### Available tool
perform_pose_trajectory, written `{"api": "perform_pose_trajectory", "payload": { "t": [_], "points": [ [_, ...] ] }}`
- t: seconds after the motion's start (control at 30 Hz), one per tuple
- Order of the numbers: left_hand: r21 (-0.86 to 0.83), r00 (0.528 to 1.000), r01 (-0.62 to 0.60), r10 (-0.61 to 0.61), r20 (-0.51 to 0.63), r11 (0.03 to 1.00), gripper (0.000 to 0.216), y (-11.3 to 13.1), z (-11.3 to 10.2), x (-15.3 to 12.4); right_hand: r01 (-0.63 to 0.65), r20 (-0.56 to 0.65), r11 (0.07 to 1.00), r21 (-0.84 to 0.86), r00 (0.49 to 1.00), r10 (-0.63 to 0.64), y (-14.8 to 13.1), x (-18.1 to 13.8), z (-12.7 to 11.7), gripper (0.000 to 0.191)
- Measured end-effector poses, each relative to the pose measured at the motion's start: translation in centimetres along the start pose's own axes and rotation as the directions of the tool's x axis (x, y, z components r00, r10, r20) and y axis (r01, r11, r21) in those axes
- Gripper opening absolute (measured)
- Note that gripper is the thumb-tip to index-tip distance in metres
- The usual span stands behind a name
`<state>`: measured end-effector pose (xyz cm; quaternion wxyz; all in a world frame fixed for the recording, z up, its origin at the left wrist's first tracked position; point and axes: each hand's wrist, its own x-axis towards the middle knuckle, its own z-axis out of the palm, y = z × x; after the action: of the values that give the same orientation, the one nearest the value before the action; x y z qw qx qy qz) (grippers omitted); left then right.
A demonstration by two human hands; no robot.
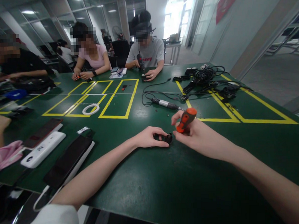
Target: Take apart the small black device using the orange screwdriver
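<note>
In the head view, my left hand rests on the green table with its fingers closed round a small black part. A short metal piece shows at the part's right end; its exact kind is unclear. Just to the right, my right hand grips a screwdriver with an orange and grey handle. The handle leans up and to the right. Its tip is hard to make out near the fingers. Beyond my hands lies a grey and black electric screwdriver with a cord.
A heap of black cables lies at the back right. To my left are a black power bank, a white power strip and a pink cloth. A white ring lies amid yellow tape outlines. Several people sit across the table.
</note>
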<state>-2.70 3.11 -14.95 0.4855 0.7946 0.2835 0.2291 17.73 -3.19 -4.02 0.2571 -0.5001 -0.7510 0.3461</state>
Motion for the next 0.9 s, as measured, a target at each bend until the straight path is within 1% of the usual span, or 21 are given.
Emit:
{"api": "perform_pose_trajectory", "payload": {
  "t": [0.1,0.2,0.33,0.47,0.57,0.63,0.73,0.8,0.9],
  "points": [
    [0.004,1.000,0.009,-0.009,-0.004,1.000,0.034,0.1,0.0,0.0,0.007,-0.015,1.000,-0.007,1.000,-0.007,0.1,0.0,0.2,0.019],
    [0.009,1.000,-0.014,0.013,0.013,1.000,0.033,0.3,-0.1,0.1,0.012,-0.027,0.999,-0.042,1.000,-0.013,0.5,0.2,0.4,0.006],
    [0.009,1.000,-0.024,0.024,0.013,1.000,0.033,0.2,-0.1,0.1,0.028,-0.070,0.997,-0.077,0.997,-0.034,0.9,0.5,0.6,0.019],
    [-0.018,1.000,0.000,0.000,-0.011,1.000,0.033,0.0,0.1,0.1,0.046,-0.093,0.995,-0.091,0.994,-0.054,1.2,0.4,0.6,0.011],
    [-0.020,1.000,0.017,-0.017,-0.010,1.000,0.032,0.0,0.1,0.1,0.045,-0.104,0.997,-0.064,0.993,-0.051,1.1,0.4,0.6,0.017],
    [-0.015,1.000,0.023,-0.023,-0.009,1.000,0.032,0.0,0.1,0.1,0.046,-0.111,0.998,-0.043,0.993,-0.050,1.0,0.4,0.7,0.017],
    [0.000,1.000,0.022,-0.022,-0.004,1.000,0.034,0.0,0.0,0.2,0.045,-0.105,0.998,-0.033,0.993,-0.048,0.8,0.5,0.7,0.004],
    [0.017,1.000,0.017,-0.017,-0.007,1.000,0.034,0.0,0.0,0.2,0.048,-0.112,0.998,-0.041,0.992,-0.052,0.6,0.6,0.7,0.007],
    [0.021,1.000,0.018,-0.018,-0.015,1.000,0.036,-0.1,0.0,0.2,0.052,-0.156,0.997,-0.054,0.986,-0.060,0.4,0.6,0.7,0.010]
  ]
}}
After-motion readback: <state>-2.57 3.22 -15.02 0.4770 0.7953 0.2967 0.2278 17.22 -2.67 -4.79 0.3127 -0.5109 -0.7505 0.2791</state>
